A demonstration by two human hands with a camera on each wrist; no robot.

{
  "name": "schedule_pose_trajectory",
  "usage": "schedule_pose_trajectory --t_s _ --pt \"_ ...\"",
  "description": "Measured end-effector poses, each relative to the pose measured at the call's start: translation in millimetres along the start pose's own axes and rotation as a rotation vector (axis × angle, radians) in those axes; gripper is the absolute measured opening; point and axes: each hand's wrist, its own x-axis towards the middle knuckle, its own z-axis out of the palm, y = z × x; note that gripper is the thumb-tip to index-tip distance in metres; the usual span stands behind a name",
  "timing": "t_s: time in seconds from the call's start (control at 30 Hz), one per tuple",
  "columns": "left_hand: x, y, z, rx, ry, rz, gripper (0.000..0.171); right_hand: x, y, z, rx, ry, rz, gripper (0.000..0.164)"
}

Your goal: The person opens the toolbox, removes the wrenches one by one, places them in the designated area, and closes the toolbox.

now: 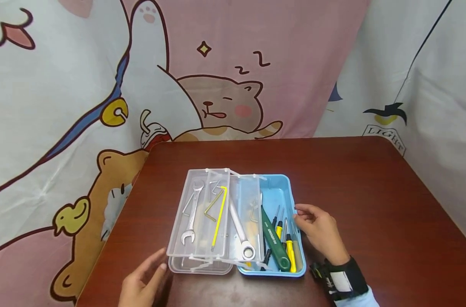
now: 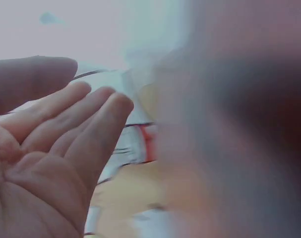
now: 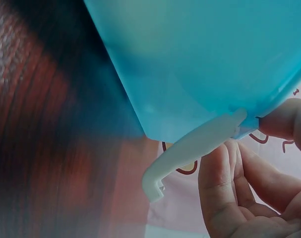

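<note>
A blue toolbox (image 1: 301, 256) lies opened out on the table, its stacked clear plastic trays (image 1: 175, 232) spread leftward. A silver open-ended wrench (image 1: 192, 213), a ring wrench (image 1: 240, 226) and several hex keys, one yellow (image 1: 220, 217), lie in the trays. The blue base holds a green-handled tool (image 1: 273, 241) and yellow-and-black screwdrivers (image 1: 289, 251). My right hand (image 1: 319, 226) pinches the toolbox's right edge with thumb and fingertips, beside a white curved latch (image 3: 195, 146). My left hand (image 1: 142, 279), fingers extended, is beside the trays' lower-left corner; its palm (image 2: 41, 193) holds nothing.
The brown table (image 1: 371, 192) extends on both sides of the toolbox. White hinge arms (image 1: 206, 260) link the trays along their front and back. A cartoon-printed curtain (image 1: 302, 64) hangs behind the table.
</note>
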Motion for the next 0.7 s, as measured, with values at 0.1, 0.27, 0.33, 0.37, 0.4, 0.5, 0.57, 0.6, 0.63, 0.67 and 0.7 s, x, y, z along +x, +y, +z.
schedule_pose_trajectory --t_s 0.1,0.27,0.33,0.37,0.4,0.5,0.57,0.6,0.63,0.67,0.7 --pt "17.7 20.3 -12.3 0.048 0.065 0.036 0.042 1 -1 1 -0.010 0.005 -0.017 0.031" --pt "42.3 51.1 -16.3 0.031 0.030 0.134 0.047 0 0 2 -0.034 0.018 -0.012 0.031" --pt "47.4 59.1 -15.1 0.017 -0.001 0.170 0.049 -2 0 2 -0.037 0.017 -0.008 0.031" --pt "49.6 61.9 -14.2 0.018 -0.013 0.190 0.050 -2 1 2 -0.038 0.018 -0.006 0.032" --pt "51.9 64.3 -13.4 0.024 -0.026 0.206 0.051 -3 1 1 -0.039 0.019 -0.006 0.032" --pt "59.8 68.9 -11.7 0.067 -0.067 0.274 0.052 -4 2 1 -0.048 0.028 -0.005 0.032" --pt "66.8 71.8 -11.8 0.129 -0.093 0.342 0.053 -4 3 0 -0.053 0.033 0.000 0.033" --pt "70.7 74.4 -12.0 0.161 -0.111 0.375 0.053 -4 3 0 -0.055 0.034 0.005 0.033" --pt "74.9 77.8 -12.2 0.193 -0.132 0.408 0.053 -4 4 0 -0.056 0.034 0.011 0.033" --pt "79.1 81.9 -12.4 0.219 -0.161 0.431 0.053 -4 5 -1 -0.056 0.032 0.018 0.034" --pt "83.5 86.6 -12.0 0.242 -0.191 0.464 0.054 -4 6 -1 -0.056 0.030 0.026 0.034"
